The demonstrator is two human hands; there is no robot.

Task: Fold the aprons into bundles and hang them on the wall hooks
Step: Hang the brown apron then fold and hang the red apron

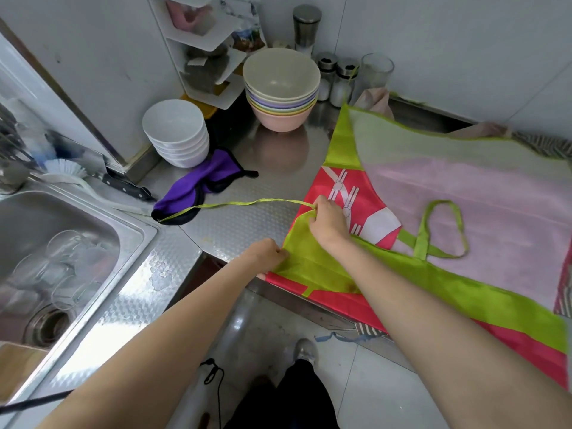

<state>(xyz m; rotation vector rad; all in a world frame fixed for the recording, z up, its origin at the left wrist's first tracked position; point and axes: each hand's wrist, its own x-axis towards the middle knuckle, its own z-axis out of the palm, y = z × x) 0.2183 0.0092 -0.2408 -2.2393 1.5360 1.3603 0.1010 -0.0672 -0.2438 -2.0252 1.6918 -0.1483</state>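
An apron (464, 193) lies spread on the counter (235, 224) across the right half of the frame, its lower edge hanging over the counter's front. Both hands meet at its left corner, the left hand (266, 253) below the right hand (328, 222). A tie strap (235, 205) runs left from there onto a cloth (198, 187) at centre. Two bowl stacks (280, 91) stand behind, jars (335, 77) further back. A sink (55, 243) fills the left.

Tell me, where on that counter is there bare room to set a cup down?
Bare steel counter shows between the purple cloth, the stack of coloured bowls and the apron, crossed only by the green apron tie. A narrower strip runs beside the sink. The back corner is crowded with white bowls, shakers and a rack.
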